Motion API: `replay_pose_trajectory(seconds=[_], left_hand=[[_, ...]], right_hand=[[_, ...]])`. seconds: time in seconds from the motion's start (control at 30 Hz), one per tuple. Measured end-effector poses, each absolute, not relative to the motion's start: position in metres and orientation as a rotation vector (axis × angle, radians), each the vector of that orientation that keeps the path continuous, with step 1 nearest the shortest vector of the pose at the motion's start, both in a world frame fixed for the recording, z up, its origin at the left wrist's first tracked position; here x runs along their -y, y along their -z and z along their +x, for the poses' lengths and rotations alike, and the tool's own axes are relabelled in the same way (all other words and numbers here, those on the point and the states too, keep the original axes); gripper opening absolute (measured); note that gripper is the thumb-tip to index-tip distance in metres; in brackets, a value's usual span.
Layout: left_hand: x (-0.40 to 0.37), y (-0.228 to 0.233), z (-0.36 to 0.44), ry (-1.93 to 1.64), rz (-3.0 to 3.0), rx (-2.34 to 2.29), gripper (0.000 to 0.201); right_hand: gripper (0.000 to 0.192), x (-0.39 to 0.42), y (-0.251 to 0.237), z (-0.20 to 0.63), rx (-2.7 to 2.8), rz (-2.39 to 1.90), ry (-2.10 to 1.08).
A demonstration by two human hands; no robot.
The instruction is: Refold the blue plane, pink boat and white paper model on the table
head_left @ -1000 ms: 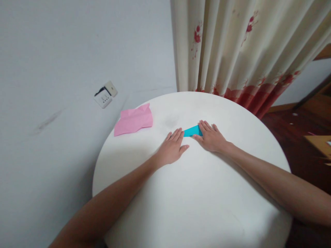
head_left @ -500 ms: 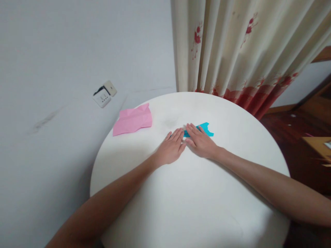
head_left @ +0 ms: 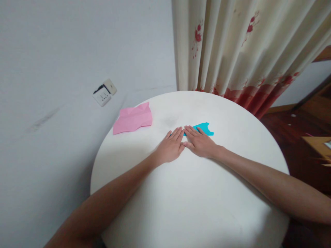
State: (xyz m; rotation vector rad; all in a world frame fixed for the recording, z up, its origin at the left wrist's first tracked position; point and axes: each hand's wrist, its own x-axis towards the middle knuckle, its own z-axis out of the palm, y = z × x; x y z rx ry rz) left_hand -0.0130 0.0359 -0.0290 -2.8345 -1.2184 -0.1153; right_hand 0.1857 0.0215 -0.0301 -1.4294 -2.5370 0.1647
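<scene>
Folded turquoise paper piece [head_left: 204, 128] — mid-surface, pinned under the flat, spread right hand [head_left: 200, 144]; left hand [head_left: 169, 148] flat beside it, fingers together. Folding appears partly done — creases present, final shape unclear. Creased pink paper sheet [head_left: 133, 117] far left on round white surface [head_left: 196, 199].

Both hands [head_left: 184, 146] lie on the table [head_left: 196, 199], folded paper [head_left: 205, 128] under the right, another sheet [head_left: 133, 117] far left.

Bare desk [head_left: 196, 206] surface is lying open near and right of the hands. The pink paper [head_left: 133, 118] is occupying the far left edge; the curtain [head_left: 232, 51] is hanging just beyond the far rim.
</scene>
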Motion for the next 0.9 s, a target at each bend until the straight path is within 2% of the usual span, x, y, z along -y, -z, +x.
replay_pose_trajectory(seconds=[0.5,0.7,0.8,0.9], left_hand=[[-0.02,0.011,-0.036,-0.053,-2.544,1.517,0.071],[-0.015,-0.006,-0.04,-0.188,-2.402,1.625,0.05],[-0.015,-0.007,-0.032,0.036,-2.431,1.616,0.045],[-0.022,0.004,-0.022,0.237,-2.635,1.376,0.051]], right_hand=[[0.086,-0.02,0.03,0.187,2.532,-1.427,-0.157],[0.088,-0.02,0.028,0.187,2.547,-1.435,-0.184],[0.086,-0.02,0.029,0.187,2.543,-1.428,-0.169],[0.084,-0.02,0.03,0.187,2.535,-1.42,-0.151]])
